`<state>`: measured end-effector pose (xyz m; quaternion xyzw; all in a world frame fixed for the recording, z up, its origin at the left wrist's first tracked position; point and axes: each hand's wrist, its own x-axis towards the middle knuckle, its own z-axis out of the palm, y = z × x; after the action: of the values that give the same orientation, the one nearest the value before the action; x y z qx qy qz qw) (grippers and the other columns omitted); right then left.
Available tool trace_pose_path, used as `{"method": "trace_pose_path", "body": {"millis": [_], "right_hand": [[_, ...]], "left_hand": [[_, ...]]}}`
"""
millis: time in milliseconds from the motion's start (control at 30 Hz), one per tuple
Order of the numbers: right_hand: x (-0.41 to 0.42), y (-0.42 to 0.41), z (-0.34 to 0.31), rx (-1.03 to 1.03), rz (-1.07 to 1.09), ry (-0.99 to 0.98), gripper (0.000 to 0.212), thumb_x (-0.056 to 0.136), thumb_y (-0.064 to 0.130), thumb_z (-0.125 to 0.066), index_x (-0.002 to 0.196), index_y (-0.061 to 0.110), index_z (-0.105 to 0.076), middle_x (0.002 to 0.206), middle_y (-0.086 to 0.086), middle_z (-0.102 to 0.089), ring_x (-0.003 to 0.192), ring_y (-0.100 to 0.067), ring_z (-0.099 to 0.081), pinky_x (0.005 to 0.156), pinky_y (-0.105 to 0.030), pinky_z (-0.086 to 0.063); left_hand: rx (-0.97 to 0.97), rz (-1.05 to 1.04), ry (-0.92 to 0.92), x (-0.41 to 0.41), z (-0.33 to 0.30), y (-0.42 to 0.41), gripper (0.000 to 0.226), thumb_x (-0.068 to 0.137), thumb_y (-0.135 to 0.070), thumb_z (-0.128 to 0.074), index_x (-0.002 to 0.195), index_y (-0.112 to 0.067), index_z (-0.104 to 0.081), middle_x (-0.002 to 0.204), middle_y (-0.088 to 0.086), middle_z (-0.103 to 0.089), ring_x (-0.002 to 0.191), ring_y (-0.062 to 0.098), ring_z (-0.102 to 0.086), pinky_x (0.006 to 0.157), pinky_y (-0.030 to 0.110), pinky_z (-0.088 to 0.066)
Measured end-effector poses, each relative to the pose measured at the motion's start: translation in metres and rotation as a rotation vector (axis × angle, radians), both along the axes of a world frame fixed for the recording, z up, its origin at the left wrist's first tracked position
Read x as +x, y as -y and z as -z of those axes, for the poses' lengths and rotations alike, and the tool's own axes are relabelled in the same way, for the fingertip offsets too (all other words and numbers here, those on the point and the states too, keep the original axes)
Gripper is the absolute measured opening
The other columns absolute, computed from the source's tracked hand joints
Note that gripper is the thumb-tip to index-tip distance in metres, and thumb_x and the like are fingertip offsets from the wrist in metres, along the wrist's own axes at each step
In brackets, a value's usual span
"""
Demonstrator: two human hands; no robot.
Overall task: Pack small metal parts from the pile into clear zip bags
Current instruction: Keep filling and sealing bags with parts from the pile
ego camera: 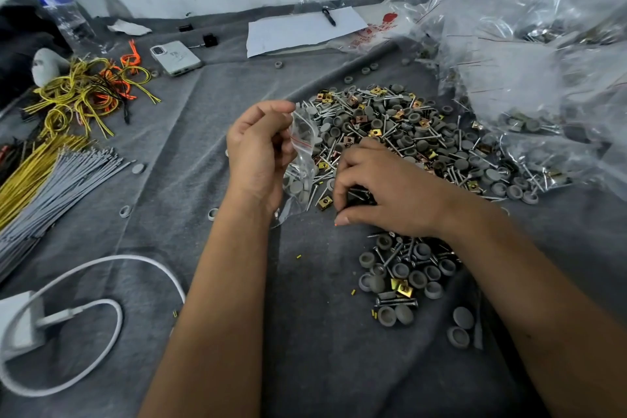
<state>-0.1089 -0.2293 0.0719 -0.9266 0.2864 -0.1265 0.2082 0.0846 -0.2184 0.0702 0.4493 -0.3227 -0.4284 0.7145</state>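
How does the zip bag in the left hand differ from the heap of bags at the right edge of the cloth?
The zip bag is single and held upright in the left hand; the heap of bags lies piled on the grey cloth, untouched. The held bag shows only a few grey caps at its bottom; several heap bags hold caps and screws together. Both are clear plastic with a red line at the zip.
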Motion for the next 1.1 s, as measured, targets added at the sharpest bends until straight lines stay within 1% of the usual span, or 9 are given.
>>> {"method": "trace_pose_path", "body": {"millis": [100, 200, 333, 467, 633, 700, 867, 1000, 1100], "right_hand": [[-0.002, 0.003, -0.002, -0.016, 0.069, 0.070, 0.016, 0.089, 0.040, -0.074, 0.088, 0.026, -0.065, 0.097, 0.012, -0.059, 0.100, -0.008, -0.051, 0.090, -0.025, -0.041], [-0.009, 0.006, -0.007, 0.015, 0.280, 0.373, 0.009, 0.096, 0.029, -0.069, 0.096, 0.023, -0.062, 0.092, 0.013, -0.066, 0.083, 0.001, -0.064, 0.072, -0.009, -0.048], [-0.015, 0.009, -0.012, -0.014, 0.364, 0.652, 0.006, 0.093, 0.017, -0.075, 0.098, 0.014, -0.074, 0.083, 0.012, -0.072, 0.076, -0.001, -0.070, 0.069, -0.013, -0.053], [-0.012, 0.008, -0.012, -0.086, 0.294, 0.584, 0.016, 0.091, 0.010, -0.075, 0.107, 0.014, -0.079, 0.099, 0.007, -0.076, 0.092, -0.004, -0.070, 0.084, -0.018, -0.053], [-0.011, 0.008, -0.009, -0.092, 0.312, 0.504, 0.019, 0.083, 0.005, -0.082, 0.099, 0.013, -0.077, 0.086, 0.003, -0.074, 0.080, -0.006, -0.069, 0.074, -0.020, -0.056], [-0.012, 0.008, -0.009, -0.110, 0.288, 0.474, 0.021, 0.079, 0.004, -0.084, 0.097, 0.014, -0.079, 0.085, 0.005, -0.076, 0.081, -0.005, -0.069, 0.073, -0.014, -0.054], [-0.011, 0.007, -0.009, -0.075, 0.294, 0.496, 0.031, 0.077, 0.005, -0.087, 0.105, 0.015, -0.078, 0.088, 0.009, -0.076, 0.080, -0.001, -0.071, 0.073, -0.013, -0.054], [-0.013, 0.010, -0.009, -0.112, 0.372, 0.568, 0.020, 0.084, 0.013, -0.084, 0.102, 0.017, -0.076, 0.087, 0.013, -0.073, 0.081, 0.003, -0.069, 0.071, -0.009, -0.051], [-0.017, 0.014, -0.008, -0.107, 0.395, 0.424, 0.010, 0.086, 0.018, -0.083, 0.093, 0.022, -0.077, 0.080, 0.027, -0.062, 0.073, 0.012, -0.062, 0.066, -0.002, -0.043]], "left_hand": [[0.003, 0.017, 0.025, 0.000, 0.001, 0.000, 0.021, 0.081, -0.002, -0.056, 0.078, -0.016, -0.071, 0.061, 0.002, -0.050, 0.043, 0.008, -0.036, 0.038, 0.018, -0.026], [0.005, 0.060, 0.083, -0.005, 0.002, -0.001, 0.020, 0.082, -0.002, -0.058, 0.080, -0.017, -0.071, 0.060, 0.001, -0.052, 0.042, 0.008, -0.038, 0.039, 0.018, -0.028], [-0.027, 0.161, 0.297, -0.023, 0.004, -0.003, 0.015, 0.080, -0.002, -0.061, 0.084, -0.012, -0.071, 0.053, 0.001, -0.051, 0.040, 0.009, -0.039, 0.040, 0.018, -0.031], [-0.043, 0.212, 0.423, -0.035, 0.006, -0.003, 0.025, 0.083, 0.015, -0.058, 0.087, -0.007, -0.069, 0.045, -0.005, -0.050, 0.037, 0.008, -0.042, 0.041, 0.018, -0.032], [-0.040, 0.220, 0.402, -0.038, 0.006, -0.003, 0.023, 0.085, 0.015, -0.057, 0.088, -0.005, -0.067, 0.046, -0.006, -0.051, 0.038, 0.007, -0.042, 0.040, 0.019, -0.032], [-0.030, 0.213, 0.394, -0.037, 0.005, -0.003, 0.023, 0.087, 0.016, -0.058, 0.088, -0.005, -0.067, 0.046, -0.005, -0.051, 0.039, 0.008, -0.041, 0.041, 0.019, -0.032], [-0.012, 0.173, 0.349, -0.035, 0.002, -0.005, 0.023, 0.088, 0.013, -0.056, 0.086, -0.007, -0.069, 0.048, 0.001, -0.049, 0.039, 0.010, -0.040, 0.041, 0.018, -0.032], [-0.004, 0.102, 0.314, -0.029, -0.001, -0.005, 0.026, 0.090, 0.012, -0.056, 0.085, -0.009, -0.070, 0.058, 0.009, -0.052, 0.041, 0.011, -0.040, 0.041, 0.020, -0.032], [-0.008, 0.039, 0.252, -0.025, -0.002, -0.006, 0.026, 0.092, 0.012, -0.054, 0.086, -0.009, -0.069, 0.055, 0.000, -0.053, 0.042, 0.008, -0.041, 0.042, 0.019, -0.032]]}}
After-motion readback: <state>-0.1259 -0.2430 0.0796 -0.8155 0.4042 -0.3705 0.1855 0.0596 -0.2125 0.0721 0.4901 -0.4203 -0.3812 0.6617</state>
